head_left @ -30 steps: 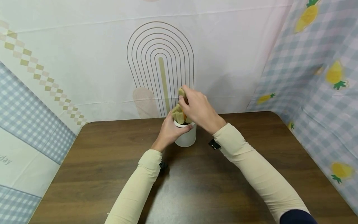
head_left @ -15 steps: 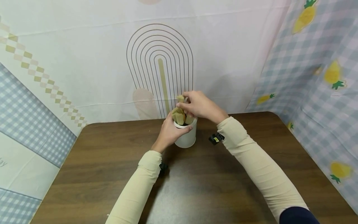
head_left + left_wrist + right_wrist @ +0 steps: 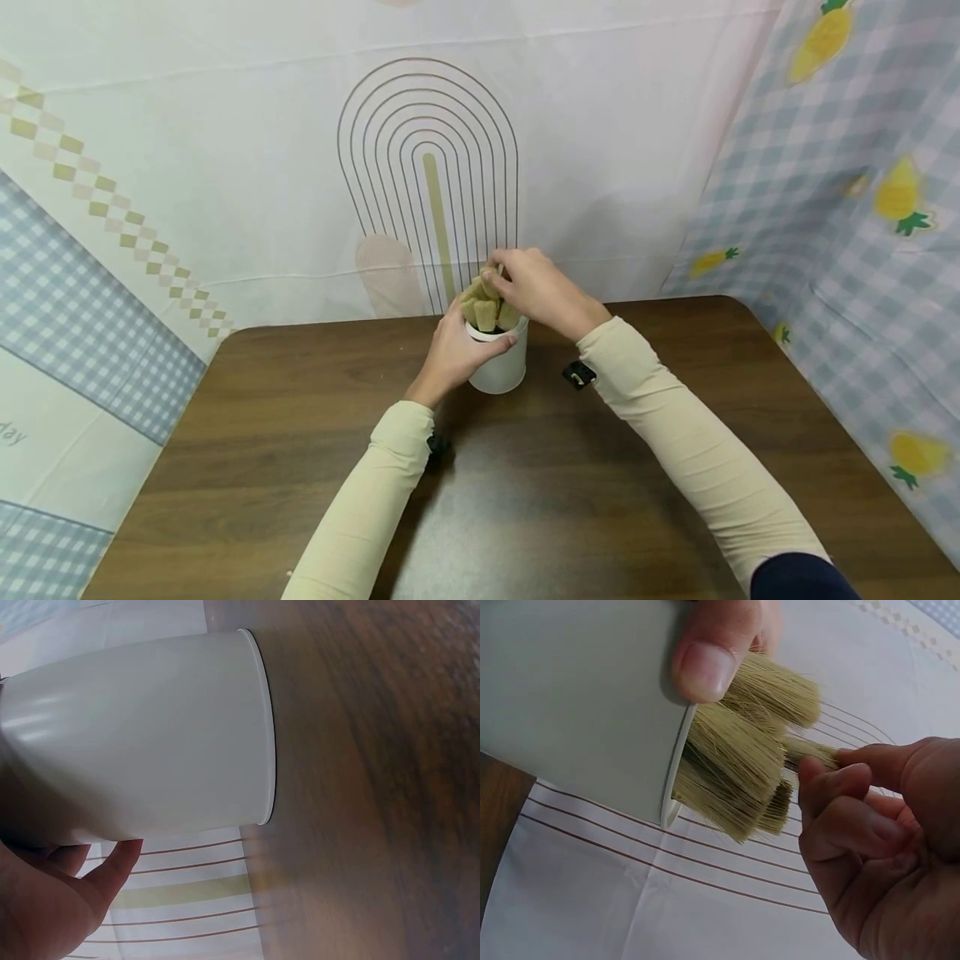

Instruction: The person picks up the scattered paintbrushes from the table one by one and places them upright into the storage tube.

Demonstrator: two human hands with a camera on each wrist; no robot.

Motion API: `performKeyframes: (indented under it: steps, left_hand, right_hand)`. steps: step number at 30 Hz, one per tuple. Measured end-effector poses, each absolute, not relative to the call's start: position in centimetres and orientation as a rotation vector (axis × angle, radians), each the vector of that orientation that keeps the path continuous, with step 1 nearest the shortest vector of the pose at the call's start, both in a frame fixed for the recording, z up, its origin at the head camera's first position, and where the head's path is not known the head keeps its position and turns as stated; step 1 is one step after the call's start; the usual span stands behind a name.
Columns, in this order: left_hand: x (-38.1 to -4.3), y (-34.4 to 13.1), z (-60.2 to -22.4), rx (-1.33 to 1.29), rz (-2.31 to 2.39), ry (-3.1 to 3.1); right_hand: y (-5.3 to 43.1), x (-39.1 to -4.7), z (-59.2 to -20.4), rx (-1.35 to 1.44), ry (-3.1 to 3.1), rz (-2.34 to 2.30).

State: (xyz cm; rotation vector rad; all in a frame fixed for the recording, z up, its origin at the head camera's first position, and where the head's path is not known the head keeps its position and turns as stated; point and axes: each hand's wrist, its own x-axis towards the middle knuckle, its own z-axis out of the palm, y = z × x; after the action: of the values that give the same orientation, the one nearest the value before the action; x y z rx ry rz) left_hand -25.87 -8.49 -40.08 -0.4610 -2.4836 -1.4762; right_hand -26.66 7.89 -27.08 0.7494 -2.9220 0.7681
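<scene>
A white cylindrical container (image 3: pixel 498 372) stands upright near the table's back edge. Several paintbrushes (image 3: pixel 735 765) sit in it bristles up, their pale tan tufts spreading above the rim. My left hand (image 3: pixel 453 348) grips the container near its top, thumb across the front; the right wrist view shows that thumb (image 3: pixel 709 667) at the rim beside the tufts. Above the opening, my right hand (image 3: pixel 538 292) pinches one paintbrush (image 3: pixel 815 750) by its bristle tip between thumb and fingers. The lower part of that brush is hidden among the others. The container's base (image 3: pixel 262 727) meets the table in the left wrist view.
The brown wooden table (image 3: pixel 525 500) reaches from the container toward my body. Right behind its back edge hangs a white cloth (image 3: pixel 622 167) with printed arches. A checked cloth (image 3: pixel 847 275) with pineapples covers the right side.
My right hand has moved down toward the container, and the pinched paintbrush has sunk lower among the others. An orange part seen between the tufts is now hidden. My left hand has stayed put.
</scene>
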Motion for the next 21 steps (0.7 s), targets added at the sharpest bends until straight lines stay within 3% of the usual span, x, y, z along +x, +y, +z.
performKeyframes:
  steps: [21]
  left_hand:
    - [-25.88, -8.4, -39.86, -0.408, -1.468, -2.515]
  right_hand:
    - [7.56, -26.79, -27.68, 0.759, -2.918, 0.643]
